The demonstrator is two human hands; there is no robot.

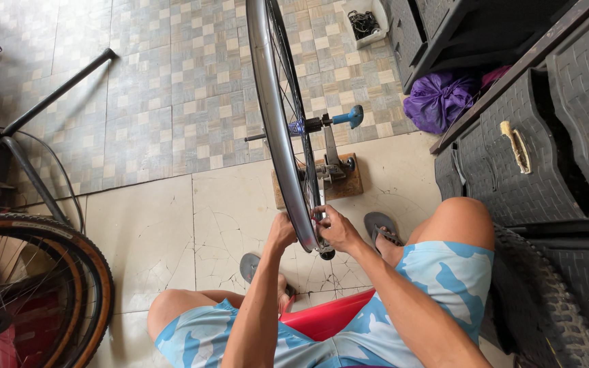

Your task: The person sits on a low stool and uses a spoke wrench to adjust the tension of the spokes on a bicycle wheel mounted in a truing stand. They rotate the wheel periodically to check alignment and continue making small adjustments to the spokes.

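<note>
Down by the knees, a bare wheel (277, 116) stands upright on edge in a truing stand (333, 163), its long line running straight away from the person, and its axle lies crosswise, with a blue handle (349, 116) out on the right. The left hand (281, 232) is curled against the rim's near left side, fingers closed on it. The right hand (335, 228) sits just across the rim, fingertips pinched on something small at the spokes; I cannot tell what. Beyond both hands the stand rests on a wooden block (349, 187). Far left of the left hand leans a tan-walled tyre (97, 272). Right of the right hand are dark drawers (512, 170) and a purple bag (438, 99).
</note>
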